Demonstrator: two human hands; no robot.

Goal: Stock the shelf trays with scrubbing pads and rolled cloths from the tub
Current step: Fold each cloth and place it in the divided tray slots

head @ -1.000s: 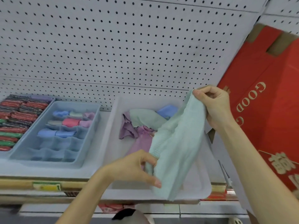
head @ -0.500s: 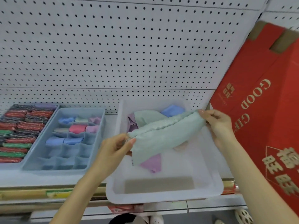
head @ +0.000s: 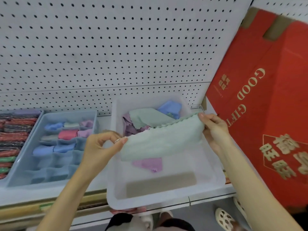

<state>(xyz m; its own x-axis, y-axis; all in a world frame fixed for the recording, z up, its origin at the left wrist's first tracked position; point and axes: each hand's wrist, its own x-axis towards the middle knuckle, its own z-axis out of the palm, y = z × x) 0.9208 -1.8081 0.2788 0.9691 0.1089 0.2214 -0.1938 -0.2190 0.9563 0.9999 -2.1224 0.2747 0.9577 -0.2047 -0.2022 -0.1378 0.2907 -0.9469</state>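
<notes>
- Only writing I could actually read was on the big red box [head: 266, 105] leaning in on the right: "GOOD GIFT" in gold caps, running sideways down its face.
- The box also had a small gold logo [head: 224, 84] near its upper left, too tiny to make out, and large gold Chinese characters [head: 283, 157] inside a gold outline lower down, which I couldn't read with confidence.
- The price strip [head: 25, 209] along the shelf edge had a green-yellow tag on it, way too blurry to read.
- The left hand [head: 100, 147] pinched the lower left corner of the mint green cloth [head: 163, 140] between thumb and index fingertip [head: 123, 140], with the other fingers curled in loosely behind.
- The right hand [head: 215, 129] gripped the upper right corner, fingers [head: 202, 116] folded over the top edge and closed tight on the fabric.
- The cloth was stretched between both hands, slanting up to the right, scalloped edge on top, held just above the translucent tub [head: 166, 202] on the shelf.
- In the tub underneath were a purple cloth [head: 148, 164], another green cloth [head: 146, 117] and a blue cloth [head: 170, 107] bunched at the back.
- Left of the tub sat the grey-blue divided tray [head: 41, 184], with rolled cloths [head: 68, 134] in blue, pink, purple and pale green filling its back compartments.
- Further left, the scrubbing pads [head: 15, 135] were packed in rows of red, green and dark, in their own tray.
- White pegboard [head: 100, 47] ran behind it all.
</notes>
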